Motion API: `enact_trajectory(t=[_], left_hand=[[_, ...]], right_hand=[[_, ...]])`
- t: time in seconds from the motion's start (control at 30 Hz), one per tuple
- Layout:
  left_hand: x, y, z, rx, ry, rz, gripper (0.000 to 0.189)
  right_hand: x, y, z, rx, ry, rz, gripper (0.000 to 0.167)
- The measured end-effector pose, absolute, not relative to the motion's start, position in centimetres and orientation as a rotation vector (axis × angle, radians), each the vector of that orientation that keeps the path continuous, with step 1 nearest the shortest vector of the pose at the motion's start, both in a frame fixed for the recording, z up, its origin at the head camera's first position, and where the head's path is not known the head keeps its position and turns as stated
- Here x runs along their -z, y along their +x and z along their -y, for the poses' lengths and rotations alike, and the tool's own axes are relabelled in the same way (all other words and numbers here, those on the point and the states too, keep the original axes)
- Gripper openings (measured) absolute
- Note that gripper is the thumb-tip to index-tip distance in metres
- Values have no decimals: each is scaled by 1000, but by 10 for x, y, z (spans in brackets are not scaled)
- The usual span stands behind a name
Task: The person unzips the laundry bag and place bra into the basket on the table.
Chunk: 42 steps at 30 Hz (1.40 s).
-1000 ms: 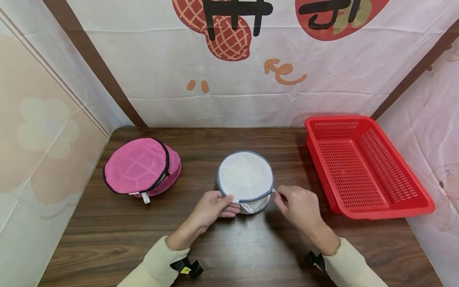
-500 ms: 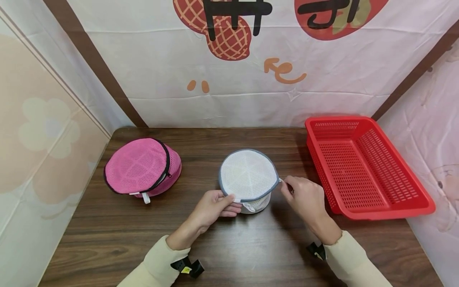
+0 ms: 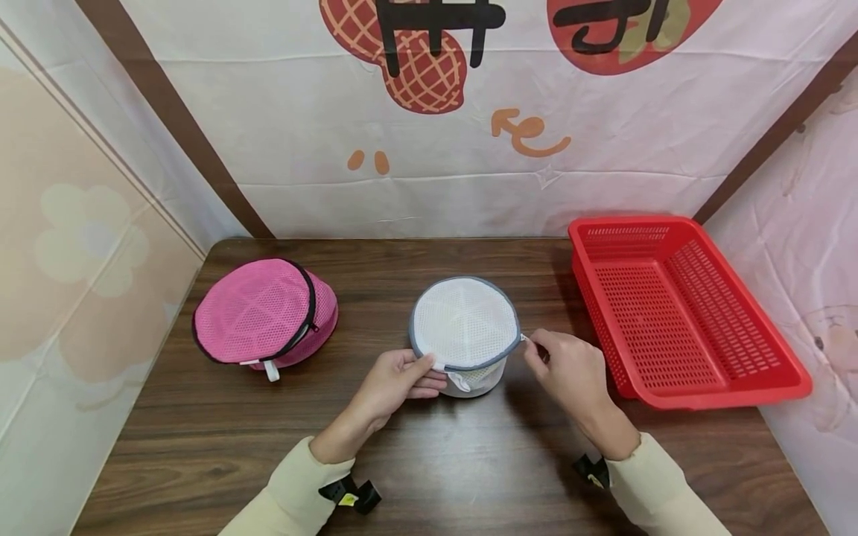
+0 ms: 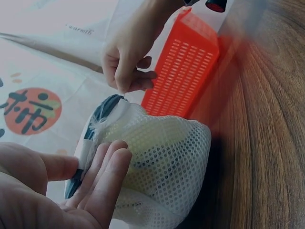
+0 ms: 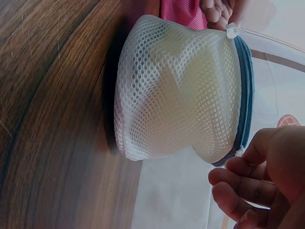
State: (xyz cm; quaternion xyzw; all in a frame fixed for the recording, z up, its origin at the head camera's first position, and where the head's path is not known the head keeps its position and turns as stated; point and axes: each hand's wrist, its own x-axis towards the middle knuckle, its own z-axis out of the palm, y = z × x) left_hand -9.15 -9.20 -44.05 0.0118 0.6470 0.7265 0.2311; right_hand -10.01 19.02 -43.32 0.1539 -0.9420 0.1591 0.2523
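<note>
A round white mesh laundry bag (image 3: 464,321) with a blue-grey zipper round its top stands on the table in the head view. My left hand (image 3: 394,385) pinches the white tab (image 3: 439,366) at the front left of its rim between thumb and fingers. At the right side of the rim, my right hand (image 3: 571,372) pinches the small zipper pull (image 5: 239,151) and draws it outward, so the lid edge comes to a point there. Something pale yellow (image 4: 164,136) shows through the mesh wall in the left wrist view.
A pink mesh laundry bag (image 3: 258,309) with a black zipper sits at the left of the brown wooden table (image 3: 429,469). On the right stands a red plastic basket (image 3: 660,320) with slotted walls. A printed cloth (image 3: 302,112) hangs behind the table.
My right hand has moved right and farther back along the rim with the zipper pull, then stayed nearly still. The bag's top has shifted slightly away, while my left hand keeps its hold.
</note>
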Motion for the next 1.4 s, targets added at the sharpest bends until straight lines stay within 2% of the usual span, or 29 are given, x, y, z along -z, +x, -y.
enact_trajectory(t=[0.67, 1.07, 1.27, 1.4], left_hand=[[435, -90, 102, -1895, -53, -1883, 45], [424, -80, 100, -1834, 128, -1675, 58], [424, -80, 93, -1853, 141, -1668, 57], [425, -80, 92, -1881, 128, -1693, 54]], right_hand=[[429, -92, -188, -475, 400, 2593, 18], [428, -89, -187, -500, 402, 2603, 24], [427, -87, -184, -512, 409, 2628, 29], [426, -84, -183, -524, 408, 2637, 24]])
